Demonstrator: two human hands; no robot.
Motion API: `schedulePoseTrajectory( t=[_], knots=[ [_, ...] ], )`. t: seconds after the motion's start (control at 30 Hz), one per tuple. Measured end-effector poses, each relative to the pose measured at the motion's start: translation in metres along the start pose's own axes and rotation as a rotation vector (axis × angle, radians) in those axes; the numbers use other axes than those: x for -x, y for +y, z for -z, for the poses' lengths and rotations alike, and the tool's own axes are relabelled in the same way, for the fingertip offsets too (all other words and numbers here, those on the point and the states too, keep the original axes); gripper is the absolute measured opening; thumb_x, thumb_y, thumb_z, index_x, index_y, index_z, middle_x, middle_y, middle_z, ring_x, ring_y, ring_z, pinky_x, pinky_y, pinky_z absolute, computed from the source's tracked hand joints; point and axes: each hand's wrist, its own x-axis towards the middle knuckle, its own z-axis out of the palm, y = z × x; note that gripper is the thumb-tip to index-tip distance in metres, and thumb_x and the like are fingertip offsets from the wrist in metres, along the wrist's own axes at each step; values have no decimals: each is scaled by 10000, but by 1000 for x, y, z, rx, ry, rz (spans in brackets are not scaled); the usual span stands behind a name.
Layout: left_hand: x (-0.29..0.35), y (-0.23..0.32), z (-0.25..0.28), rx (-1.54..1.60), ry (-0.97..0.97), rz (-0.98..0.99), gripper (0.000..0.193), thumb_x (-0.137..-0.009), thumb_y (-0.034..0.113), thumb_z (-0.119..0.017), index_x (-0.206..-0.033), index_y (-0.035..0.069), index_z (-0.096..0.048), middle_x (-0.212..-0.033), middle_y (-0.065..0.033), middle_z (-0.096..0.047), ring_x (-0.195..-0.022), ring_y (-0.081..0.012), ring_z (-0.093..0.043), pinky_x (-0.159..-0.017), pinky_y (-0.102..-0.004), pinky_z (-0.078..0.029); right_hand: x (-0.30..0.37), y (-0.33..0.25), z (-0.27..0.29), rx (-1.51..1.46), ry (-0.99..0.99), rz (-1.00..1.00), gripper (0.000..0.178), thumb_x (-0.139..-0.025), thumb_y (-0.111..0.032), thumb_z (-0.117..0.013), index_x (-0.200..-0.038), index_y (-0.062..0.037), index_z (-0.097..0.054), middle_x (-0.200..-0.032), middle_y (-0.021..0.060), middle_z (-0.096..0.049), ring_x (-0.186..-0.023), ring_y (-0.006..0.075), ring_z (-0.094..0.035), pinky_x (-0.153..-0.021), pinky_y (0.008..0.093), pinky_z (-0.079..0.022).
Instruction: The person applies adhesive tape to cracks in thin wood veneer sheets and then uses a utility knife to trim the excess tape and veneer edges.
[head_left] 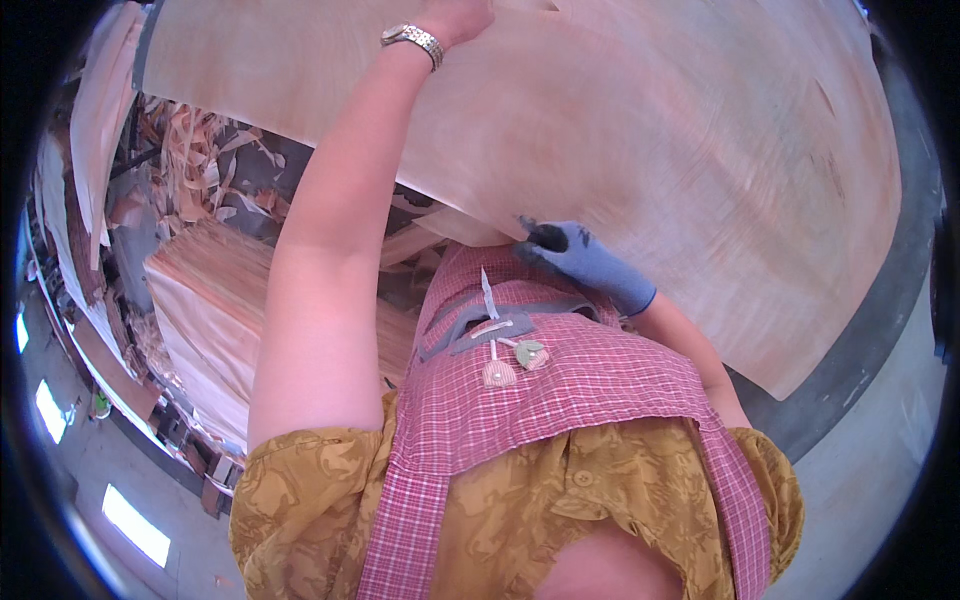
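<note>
Veneer stack [215, 300] lies at 9 o'clock. Left hand [455, 18], bare, wristwatch [412, 40] on its wrist, presses the veneer sheet [650, 130] at 12 o'clock; finger closure cannot be determined. Right hand [585, 260], in a blue glove, pinches the sheet's near edge, centre. Advisable: support both points evenly; thin veneer likely splits if flexed.
</note>
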Motion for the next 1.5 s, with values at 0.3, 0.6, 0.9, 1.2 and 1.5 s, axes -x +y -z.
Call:
schedulePoseTrajectory(
  t=[0.3,0.6,0.9,1.2,1.5],
  knots=[
    [13,5,24,-2,-120,120,553,-889,111,-442,-1437,65,-385,-1309,-212,-574,-1137,-372,-595,-954,-487,-473,-37,-7,-44,277,-233,8,570,-906,-493,-617,-1026,63,-664,-987,213,-693,-948,313,-676,-827,382,-506],
    [20,-17,-8,-18,246,-101,352,-941,174,-451,-1273,131,-558,-1102,-144,-669,-993,-346,-631,-876,-483,-475,-27,-86,25,-635,92,171,309,-978,-332,-602,-1115,-56,-628,-829,46,-664,-644,106,-608,-506,202,-415],
    [24,-9,0,76,338,-142,284,-904,79,-528,-1152,134,-653,-1161,-56,-666,-1095,-219,-601,-943,-378,-409,-96,-171,120,-311,340,294,369,-971,-353,-610,-1183,-51,-622,-876,47,-667,-697,98,-629,-523,202,-435],
    [18,-5,10,248,295,-116,319,-852,-1,-544,-1128,117,-651,-1109,-61,-678,-1004,-229,-629,-866,-368,-453,-129,-169,130,-580,238,282,330,-975,-310,-609,-1213,-81,-624,-848,8,-626,-627,72,-570,-509,190,-413],
    [-9,-25,31,833,131,82,302,-883,115,-616,-1180,72,-581,-1077,-110,-681,-927,-241,-687,-775,-366,-550,-117,-169,130,-706,128,309,336,-980,-286,-601,-1234,-66,-603,-825,3,-616,-598,59,-551,-522,187,-433]
  ],
)
